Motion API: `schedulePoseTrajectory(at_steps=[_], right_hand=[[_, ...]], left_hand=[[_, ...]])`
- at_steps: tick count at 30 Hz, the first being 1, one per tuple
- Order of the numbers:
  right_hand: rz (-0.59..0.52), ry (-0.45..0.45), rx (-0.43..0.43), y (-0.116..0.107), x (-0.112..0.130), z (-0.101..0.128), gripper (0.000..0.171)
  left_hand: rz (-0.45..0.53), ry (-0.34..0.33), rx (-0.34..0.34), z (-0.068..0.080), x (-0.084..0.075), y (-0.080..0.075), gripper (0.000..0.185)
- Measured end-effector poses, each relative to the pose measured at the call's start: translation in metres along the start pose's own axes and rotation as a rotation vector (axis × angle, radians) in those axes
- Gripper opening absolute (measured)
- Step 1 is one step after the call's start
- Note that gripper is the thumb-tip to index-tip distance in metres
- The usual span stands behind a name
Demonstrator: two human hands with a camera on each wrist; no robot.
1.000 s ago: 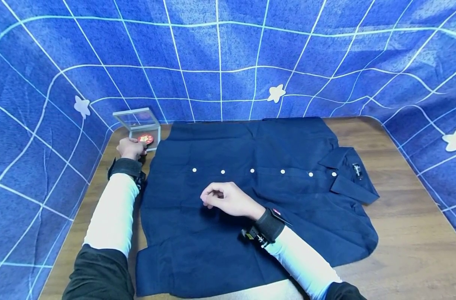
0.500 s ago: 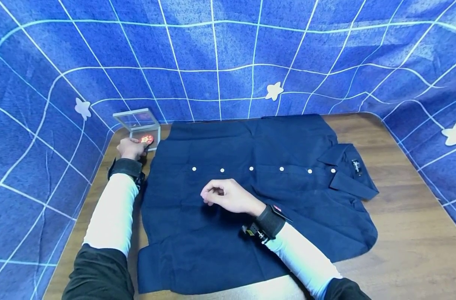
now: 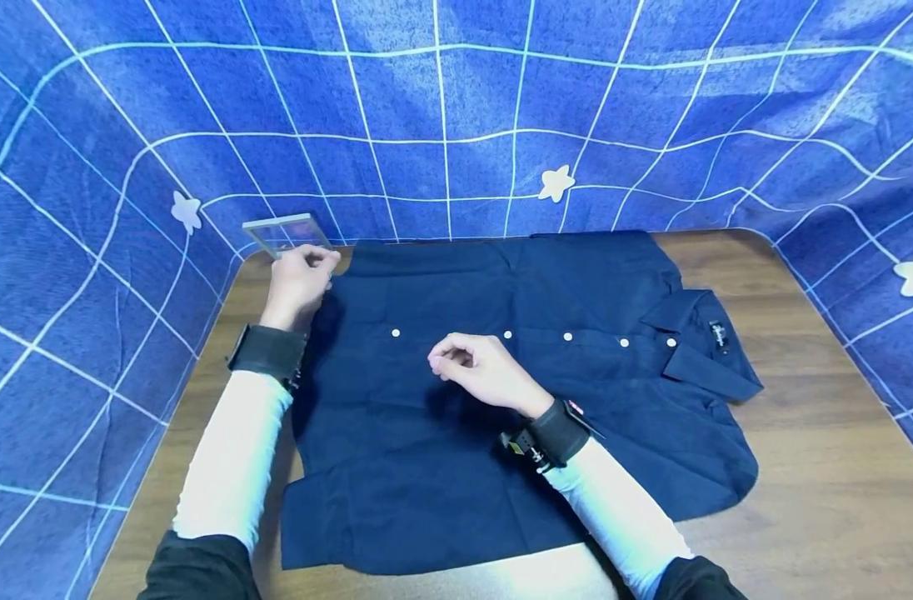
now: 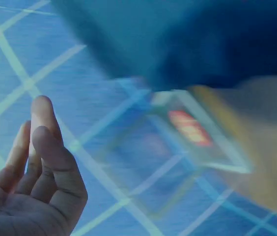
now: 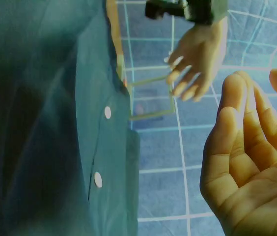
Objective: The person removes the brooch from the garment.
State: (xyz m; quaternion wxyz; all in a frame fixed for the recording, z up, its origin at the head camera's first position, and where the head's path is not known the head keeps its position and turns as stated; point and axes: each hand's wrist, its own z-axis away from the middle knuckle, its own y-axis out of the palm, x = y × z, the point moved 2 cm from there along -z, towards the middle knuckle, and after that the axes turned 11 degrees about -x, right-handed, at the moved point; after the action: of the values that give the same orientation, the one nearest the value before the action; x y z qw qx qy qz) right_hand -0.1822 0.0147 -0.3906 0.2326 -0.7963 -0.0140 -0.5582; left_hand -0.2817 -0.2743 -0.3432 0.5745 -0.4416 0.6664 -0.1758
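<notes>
Raised above the left end of a navy button-up shirt [image 3: 396, 467], my left hand [image 3: 299, 287] has nothing in its loosely bent fingers. Behind it stands a small clear-lidded display box [image 3: 280, 221] with its lid up; the hand hides its base in the head view. The left wrist view, somewhat blurred, shows a red object with pale markings [image 4: 190, 129] lying in the box, apart from the fingers. My right hand [image 3: 490, 375] hovers over the middle of the shirt near the button row, its fingers relaxed and curved, holding nothing.
The shirt lies flat across a brown wooden table [image 3: 824, 400], its collar [image 3: 707, 346] toward the right. A blue gridded cloth [image 3: 471, 92] with white stars hangs behind the table and along its sides.
My left hand has left the red object in the box, lifting up and to the right with its fingers loosened. The right hand has shifted slightly up and to the right.
</notes>
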Motion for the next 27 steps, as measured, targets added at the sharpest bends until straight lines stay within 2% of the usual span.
schedulePoseTrajectory(at_steps=[5,7,12,16,20,23,27], right_hand=[[0.101,0.000,-0.085,-0.015,-0.004,0.000,0.013],[0.145,-0.009,-0.138,-0.022,-0.005,-0.001,0.013],[0.205,-0.019,-0.281,-0.044,-0.010,0.000,0.013],[0.258,-0.020,-0.396,-0.064,-0.016,0.004,0.014],[0.343,-0.057,-0.500,-0.083,-0.022,0.007,0.018],[0.437,-0.068,-0.556,-0.096,-0.028,0.011,0.024],[0.541,-0.015,-0.572,-0.110,-0.034,0.016,0.036]], left_hand=[[0.070,0.143,-0.072,0.034,-0.035,-0.007,0.037],[0.091,0.175,-0.093,0.049,-0.044,-0.009,0.035],[0.094,0.208,-0.098,0.084,-0.055,-0.003,0.033],[0.051,0.188,-0.047,0.108,-0.057,0.010,0.038],[0.014,0.177,-0.042,0.122,-0.058,0.021,0.042],[-0.024,0.218,-0.079,0.126,-0.059,0.026,0.042],[-0.077,0.273,-0.135,0.127,-0.060,0.031,0.043]])
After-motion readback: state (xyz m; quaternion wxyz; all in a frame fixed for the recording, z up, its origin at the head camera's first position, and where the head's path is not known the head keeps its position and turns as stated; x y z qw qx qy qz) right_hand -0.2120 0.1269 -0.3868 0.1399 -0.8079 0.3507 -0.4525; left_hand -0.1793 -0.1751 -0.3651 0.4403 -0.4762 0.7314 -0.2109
